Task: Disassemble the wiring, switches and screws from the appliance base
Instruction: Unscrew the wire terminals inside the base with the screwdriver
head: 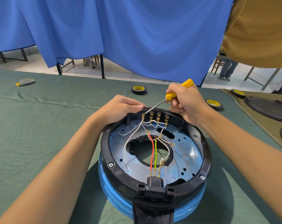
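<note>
Closest to the camera sat the black plastic power socket [153,188], clipped into the near rim of the round, black-rimmed, blue-bodied appliance base [207,151], which lay open side up on the green cloth-covered table [56,110]. From the socket a red wire [152,152], a yellow-green wire [155,154] and thin white wires [125,147] ran across the metal plate to four black switches with brass terminals [159,116] at the far rim. Two hex screws [110,164] sat in the rim. The left hand [119,109] curled its fingers over the far rim, gripping it. The right hand [187,102] was closed round a yellow-handled screwdriver [170,95], its tip at the leftmost terminal. Beyond lay black tape rolls with yellow cores [138,90]; their printing was too small to read. A blue curtain [137,38] hung behind
</note>
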